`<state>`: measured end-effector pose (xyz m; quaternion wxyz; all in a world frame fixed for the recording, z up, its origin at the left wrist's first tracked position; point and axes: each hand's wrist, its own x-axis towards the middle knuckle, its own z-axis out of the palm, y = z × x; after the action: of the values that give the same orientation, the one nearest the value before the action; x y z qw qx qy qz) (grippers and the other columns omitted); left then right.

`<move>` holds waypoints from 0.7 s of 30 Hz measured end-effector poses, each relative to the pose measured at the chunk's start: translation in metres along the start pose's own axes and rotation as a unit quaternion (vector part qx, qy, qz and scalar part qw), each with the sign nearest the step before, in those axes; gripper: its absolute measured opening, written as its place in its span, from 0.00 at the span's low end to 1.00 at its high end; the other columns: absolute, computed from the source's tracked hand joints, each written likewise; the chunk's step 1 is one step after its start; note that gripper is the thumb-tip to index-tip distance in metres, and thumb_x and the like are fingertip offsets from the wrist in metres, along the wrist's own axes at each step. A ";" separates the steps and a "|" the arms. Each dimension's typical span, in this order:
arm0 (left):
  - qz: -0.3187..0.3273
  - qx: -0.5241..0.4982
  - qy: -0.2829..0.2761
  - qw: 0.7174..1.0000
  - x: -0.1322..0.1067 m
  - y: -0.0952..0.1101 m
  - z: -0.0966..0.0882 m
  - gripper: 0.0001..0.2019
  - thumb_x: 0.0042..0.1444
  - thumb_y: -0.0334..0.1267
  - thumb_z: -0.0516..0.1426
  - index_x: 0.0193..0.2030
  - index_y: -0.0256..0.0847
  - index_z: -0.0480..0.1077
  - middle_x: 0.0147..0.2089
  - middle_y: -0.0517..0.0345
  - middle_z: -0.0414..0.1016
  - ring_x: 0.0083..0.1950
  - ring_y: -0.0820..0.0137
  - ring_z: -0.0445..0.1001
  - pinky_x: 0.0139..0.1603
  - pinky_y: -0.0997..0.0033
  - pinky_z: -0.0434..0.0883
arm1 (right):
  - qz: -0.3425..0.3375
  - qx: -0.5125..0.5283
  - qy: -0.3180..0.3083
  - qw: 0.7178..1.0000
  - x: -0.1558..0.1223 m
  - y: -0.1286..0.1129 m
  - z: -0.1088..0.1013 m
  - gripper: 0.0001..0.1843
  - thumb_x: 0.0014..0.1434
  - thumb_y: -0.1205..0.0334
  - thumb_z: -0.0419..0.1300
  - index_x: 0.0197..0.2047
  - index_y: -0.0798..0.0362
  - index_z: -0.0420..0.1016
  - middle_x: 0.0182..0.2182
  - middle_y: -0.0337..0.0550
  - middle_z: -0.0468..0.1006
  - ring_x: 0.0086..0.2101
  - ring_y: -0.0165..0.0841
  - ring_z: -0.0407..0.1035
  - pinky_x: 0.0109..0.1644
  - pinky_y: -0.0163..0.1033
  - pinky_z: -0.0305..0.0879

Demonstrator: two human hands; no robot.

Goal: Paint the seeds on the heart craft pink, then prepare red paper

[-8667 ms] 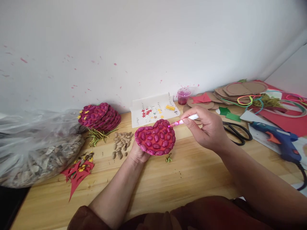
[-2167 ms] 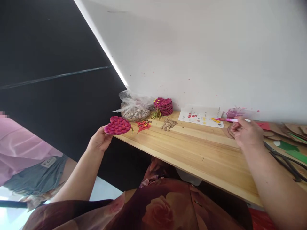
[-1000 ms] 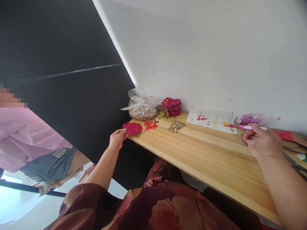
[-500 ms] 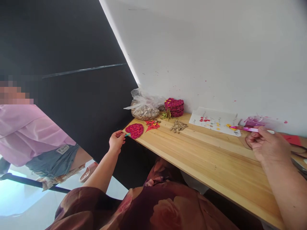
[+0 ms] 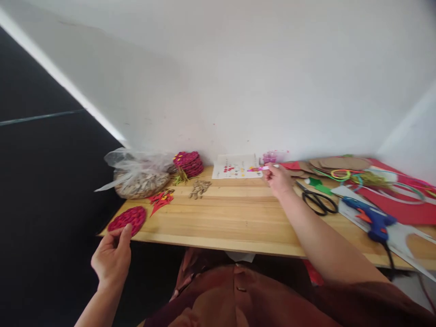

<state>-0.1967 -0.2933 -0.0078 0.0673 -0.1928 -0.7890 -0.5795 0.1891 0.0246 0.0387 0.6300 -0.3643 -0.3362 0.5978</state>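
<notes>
Rough plaque [image 5: 132,215], smooth wooden table [image 5: 221,218]

At the near left corner of your table [image 5: 225,218] lies the craft piece [image 5: 131,219]. Behind it is the plastic bag [image 5: 139,182]. Along the back edge, from left to right, you have the stack of hearts [image 5: 189,165], the paper sheet [image 5: 238,160], the cup [image 5: 270,157] and the cardboard cutouts [image 5: 340,163]. Toward the right edge lies the glue gun [image 5: 376,223], with the scissors [image 5: 318,202] on its left.

There are two hands [image 5: 111,258], one brush [image 5: 265,168], one cup [image 5: 270,157].
</notes>
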 end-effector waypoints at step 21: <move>0.586 -0.147 -0.372 0.705 -0.114 0.116 0.134 0.09 0.69 0.29 0.55 0.35 0.41 0.69 0.30 0.58 0.72 0.33 0.69 0.69 0.38 0.69 0.68 | 0.062 -0.008 -0.035 0.997 0.021 0.026 -0.017 0.21 0.69 0.52 0.63 0.60 0.54 0.73 0.56 0.49 0.76 0.51 0.40 0.75 0.54 0.51 0.77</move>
<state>-0.0326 -0.1640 0.0151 0.0656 -0.8238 -0.3828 -0.4130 0.1920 0.0452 0.0071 0.5769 -0.3684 -0.3396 0.6451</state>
